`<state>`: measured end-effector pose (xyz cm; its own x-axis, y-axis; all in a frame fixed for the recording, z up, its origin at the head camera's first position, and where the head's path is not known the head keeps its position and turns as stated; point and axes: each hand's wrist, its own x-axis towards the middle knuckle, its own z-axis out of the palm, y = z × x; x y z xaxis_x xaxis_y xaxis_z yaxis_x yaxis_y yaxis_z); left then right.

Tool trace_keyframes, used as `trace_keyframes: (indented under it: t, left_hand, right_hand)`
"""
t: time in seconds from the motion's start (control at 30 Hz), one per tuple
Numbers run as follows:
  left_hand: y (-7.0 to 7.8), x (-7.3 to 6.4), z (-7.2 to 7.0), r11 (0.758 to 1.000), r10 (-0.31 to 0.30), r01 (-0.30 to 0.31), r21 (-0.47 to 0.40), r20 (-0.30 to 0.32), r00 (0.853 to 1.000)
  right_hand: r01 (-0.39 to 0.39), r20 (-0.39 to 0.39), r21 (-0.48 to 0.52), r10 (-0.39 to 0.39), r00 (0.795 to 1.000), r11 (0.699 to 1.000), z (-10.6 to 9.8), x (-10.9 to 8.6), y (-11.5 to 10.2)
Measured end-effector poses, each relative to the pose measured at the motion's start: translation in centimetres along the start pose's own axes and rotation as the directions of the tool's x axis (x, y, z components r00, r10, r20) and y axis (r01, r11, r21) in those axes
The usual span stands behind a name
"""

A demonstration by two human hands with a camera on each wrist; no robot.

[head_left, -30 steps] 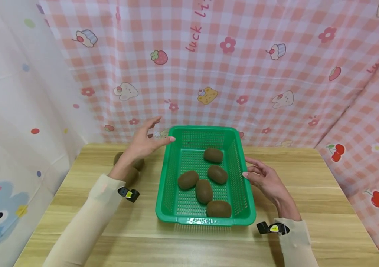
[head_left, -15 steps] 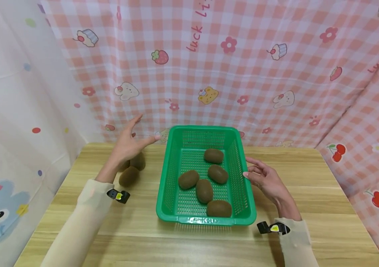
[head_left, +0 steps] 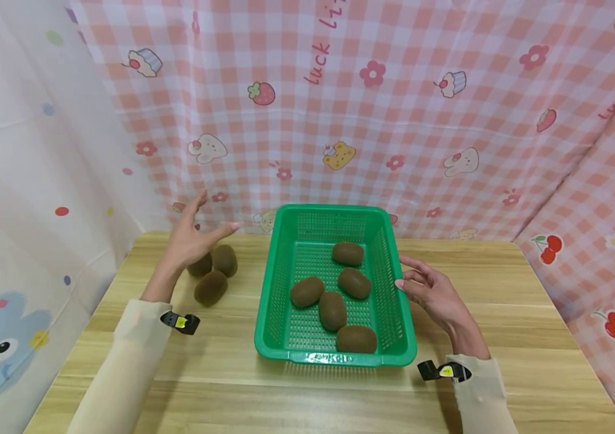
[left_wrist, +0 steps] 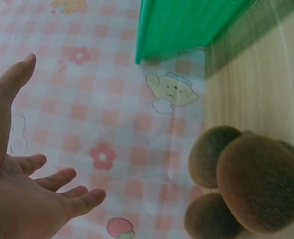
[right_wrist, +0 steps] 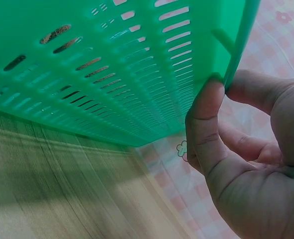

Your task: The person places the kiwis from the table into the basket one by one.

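Note:
A green plastic basket (head_left: 335, 360) with slotted walls stands on the table, and several brown kiwis (head_left: 332, 311) lie on its floor. My right hand (head_left: 430, 296) pinches the basket's right rim between thumb and fingers, as the right wrist view shows close up. Left of the basket, three more kiwis (head_left: 211, 288) sit bunched together on the wood. Over that bunch hovers my left hand (head_left: 186, 241), thumb and fingers spread apart, holding nothing. In the left wrist view the bunched kiwis (left_wrist: 260, 183) are off to the right of the fingers.
The wooden table (head_left: 307, 404) carries everything. A pink checked cloth (head_left: 307, 138) with cartoon prints hangs right behind it, and a white printed cloth (head_left: 25, 181) hangs on the left side. Each sleeve cuff wears a small black camera.
My left hand has moved left, from beside the basket's left rim to over the bunched kiwis, uncovering more of them. My right hand and the basket have stayed put.

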<state>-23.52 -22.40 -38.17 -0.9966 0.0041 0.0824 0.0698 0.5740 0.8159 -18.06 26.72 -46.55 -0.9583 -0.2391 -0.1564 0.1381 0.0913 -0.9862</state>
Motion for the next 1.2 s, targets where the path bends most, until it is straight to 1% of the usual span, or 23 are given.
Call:
trace_keyframes:
  t: [0.2, 0.33, 0.53, 0.67, 0.83, 0.93, 1.2]
  left_hand:
    - [-1.4, -0.4, -0.6, 0.999, -0.048, 0.048, -0.002, 0.014, 0.999]
    - [-2.5, -0.6, -0.8, 0.997, -0.079, 0.079, -0.012, 0.027, 0.997]
    - [-4.3, -0.9, -1.2, 0.997, -0.074, 0.075, -0.008, 0.030, 0.997]
    - [-5.6, -1.0, -1.5, 0.997, -0.076, 0.077, -0.004, 0.057, 0.995]
    - [-7.0, -1.3, -1.9, 0.992, -0.122, 0.120, 0.026, 0.102, 0.987]
    - [-7.9, -1.4, -2.1, 0.990, -0.138, 0.134, 0.039, 0.125, 0.982]
    - [-10.7, -1.4, -2.5, 0.989, -0.136, 0.123, 0.079, 0.185, 0.973]
  right_hand:
    - [-0.003, -0.003, 0.007, 0.003, 1.000, 1.000, 0.0, 0.1, 0.1]
    - [0.005, 0.008, 0.023, -0.005, 1.000, 1.000, 0.0, 0.0, 0.1]
    - [0.000, 0.012, 0.037, -0.001, 1.000, 0.999, 0.1, 0.0, -0.1]
    - [0.000, 0.017, 0.048, -0.001, 1.000, 0.999, 0.1, -0.1, 0.0]
    - [0.007, 0.030, 0.071, -0.009, 1.000, 0.997, 0.1, -0.1, 0.1]
    - [0.009, 0.034, 0.086, -0.012, 0.999, 0.996, 0.0, 0.0, 0.1]
    - [0.009, 0.043, 0.111, -0.014, 0.999, 0.994, 0.0, 0.0, 0.1]
